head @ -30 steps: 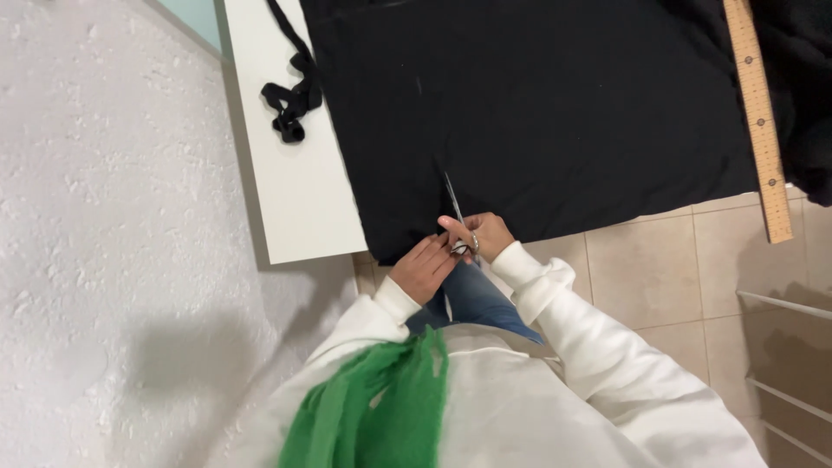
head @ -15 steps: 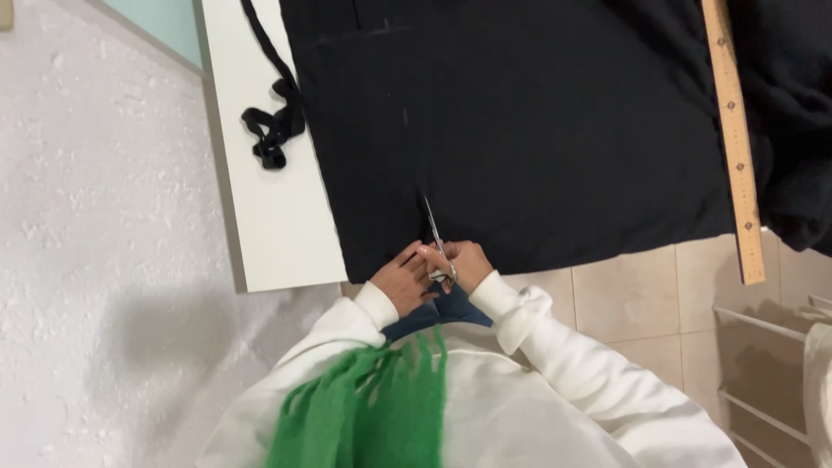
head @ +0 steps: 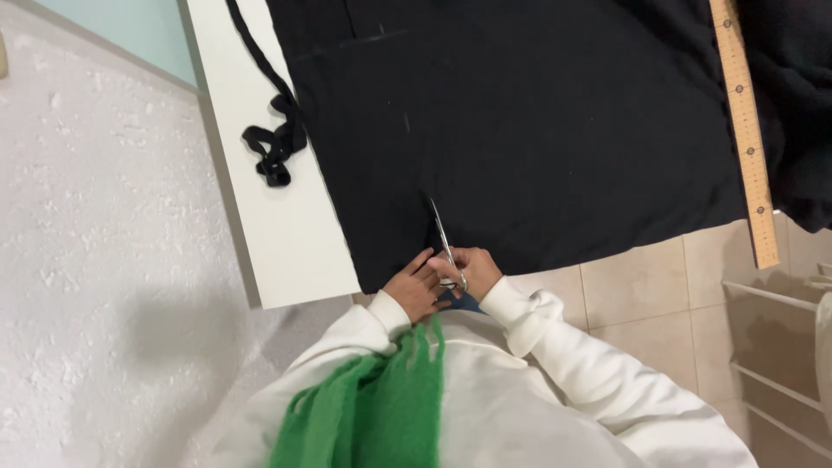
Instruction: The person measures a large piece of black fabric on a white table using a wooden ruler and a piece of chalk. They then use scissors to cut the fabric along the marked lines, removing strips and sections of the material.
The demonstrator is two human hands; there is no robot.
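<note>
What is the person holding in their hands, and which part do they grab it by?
The right hand holds the scissors by the handles, fingers through the loops. The left hand rests on the near edge of the black fabric; a grip cannot be told.

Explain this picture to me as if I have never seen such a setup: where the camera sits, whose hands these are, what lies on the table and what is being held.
There is no machine here. The single picture comes from a camera worn on a person's head, looking down past their white sweatshirt and green fringed scarf to their own two bare hands.

A large sheet of black fabric is spread over a white table and hangs over its near edge. The right hand holds a pair of silver metal scissors, whose blades point away from the person into the fabric's edge. The left hand rests on the fabric right beside them.

Left of the fabric lies a tangled narrow black strip. Along the right side lies a long wooden ruler, one end sticking out past the table edge. Below is a beige tiled floor.
</note>
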